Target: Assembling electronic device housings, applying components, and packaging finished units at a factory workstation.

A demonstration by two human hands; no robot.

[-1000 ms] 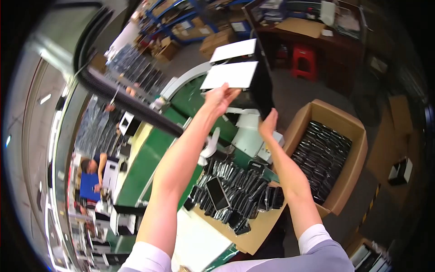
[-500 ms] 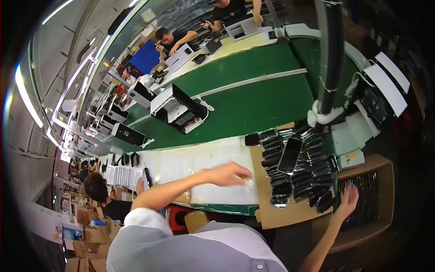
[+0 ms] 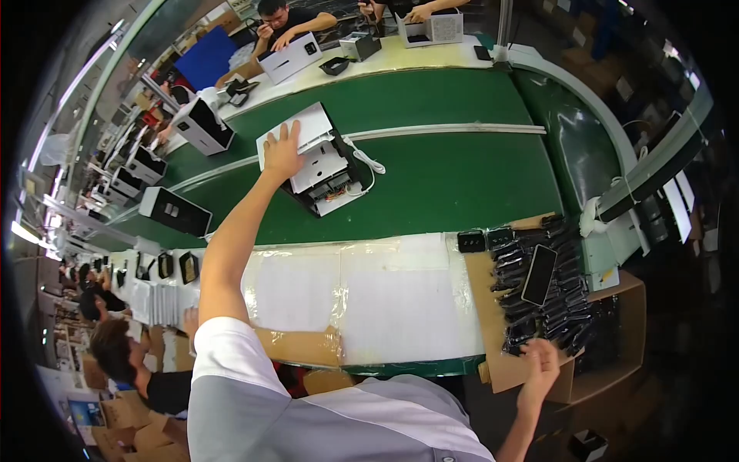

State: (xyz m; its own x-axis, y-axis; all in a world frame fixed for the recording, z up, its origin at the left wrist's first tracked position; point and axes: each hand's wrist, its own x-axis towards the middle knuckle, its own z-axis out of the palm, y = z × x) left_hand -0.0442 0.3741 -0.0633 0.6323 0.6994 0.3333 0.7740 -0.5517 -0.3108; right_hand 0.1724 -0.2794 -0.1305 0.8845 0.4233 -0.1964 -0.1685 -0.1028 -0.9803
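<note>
My left hand (image 3: 282,154) reaches far forward with its fingers spread, lying on the white panel of a box-shaped appliance housing (image 3: 315,162). This housing stands tilted to my view on the green conveyor belt, one side showing inner parts and wires, with a white cable beside it. My right hand (image 3: 541,366) hovers at the near edge of a pile of black parts in clear bags (image 3: 523,269). Its fingers are loosely bent and I see nothing in them. On that pile rests a dark-screened phone (image 3: 539,275).
Under the pile lies a cardboard sheet (image 3: 504,377), beside an open carton (image 3: 633,331) of bagged parts. A white-covered worktop (image 3: 392,300) lies before me. More housings (image 3: 175,212) stand left on the belt. Co-workers sit across the belt, and one person (image 3: 123,354) is at my left.
My left hand has swung forward from over the worktop onto the appliance housing. My right hand has moved from the carton to the near edge of the bagged parts. The view has shifted.
</note>
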